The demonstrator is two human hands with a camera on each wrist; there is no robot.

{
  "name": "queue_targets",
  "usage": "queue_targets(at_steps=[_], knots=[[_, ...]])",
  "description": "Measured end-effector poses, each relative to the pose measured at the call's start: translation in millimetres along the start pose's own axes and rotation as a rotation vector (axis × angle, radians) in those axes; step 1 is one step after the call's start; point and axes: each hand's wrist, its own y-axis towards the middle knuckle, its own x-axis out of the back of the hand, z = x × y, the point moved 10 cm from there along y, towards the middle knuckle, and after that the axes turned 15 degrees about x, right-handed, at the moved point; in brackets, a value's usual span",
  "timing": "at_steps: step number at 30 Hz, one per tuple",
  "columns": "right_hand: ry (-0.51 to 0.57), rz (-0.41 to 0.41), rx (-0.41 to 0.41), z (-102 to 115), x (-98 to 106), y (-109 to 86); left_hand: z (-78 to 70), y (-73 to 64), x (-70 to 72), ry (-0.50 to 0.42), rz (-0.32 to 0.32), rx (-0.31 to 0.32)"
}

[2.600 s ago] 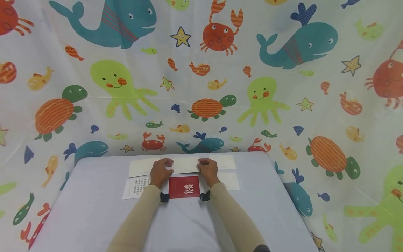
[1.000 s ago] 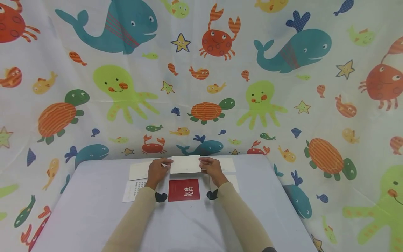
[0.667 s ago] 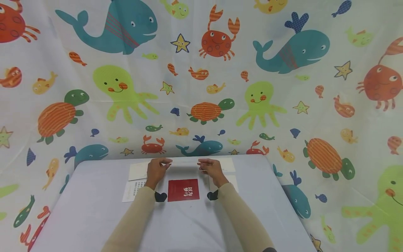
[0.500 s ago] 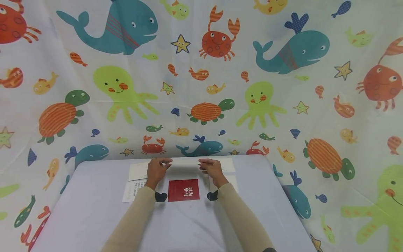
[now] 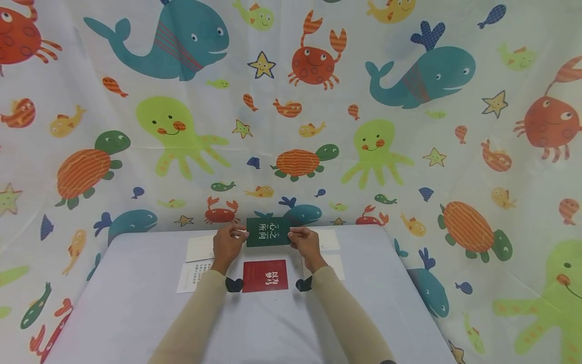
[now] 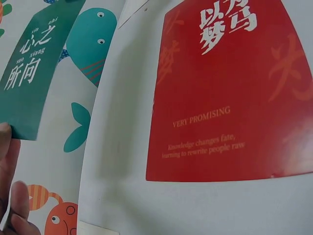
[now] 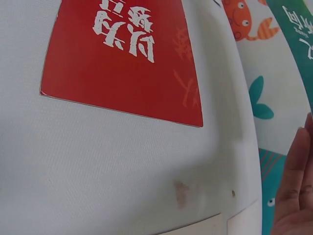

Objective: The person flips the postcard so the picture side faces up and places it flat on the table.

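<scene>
Just above the table's far edge, both hands hold up a green card (image 5: 268, 231) with white Chinese characters, its printed face toward me. My left hand (image 5: 226, 248) pinches the card's left edge between thumb and fingers. At the right edge, my right hand (image 5: 309, 247) does the same. Below it on the table lies a red card (image 5: 254, 277) with white characters, flat and untouched. The left wrist view has the green card tilted upright at its left side, with fingertips (image 6: 6, 134) at a corner. Only part of it shows in the right wrist view.
Left of the red card lie a cream card (image 5: 197, 248) and a white card with printed lines (image 5: 186, 282). Two pale cards, one at the back (image 5: 329, 238) and one nearer (image 5: 336, 265), lie at the right. A sea-animal curtain (image 5: 291, 91) hangs behind the table (image 5: 273, 328).
The card lay low at the back with its white side showing. Both hands have lifted it and turned it through edge-on, so its green face now shows. The red card has stayed put.
</scene>
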Motion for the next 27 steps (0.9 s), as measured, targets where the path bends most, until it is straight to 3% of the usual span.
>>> queue_targets(at_steps=[12,27], knots=[[-0.008,-0.018,0.048,2.4,-1.8,-3.2,0.5,-1.6,2.3,0.014,-0.005,-0.023],[-0.054,0.008,0.007,-4.1,-2.2,-5.4,3.0,-3.2,-1.4,0.073,0.041,-0.030]])
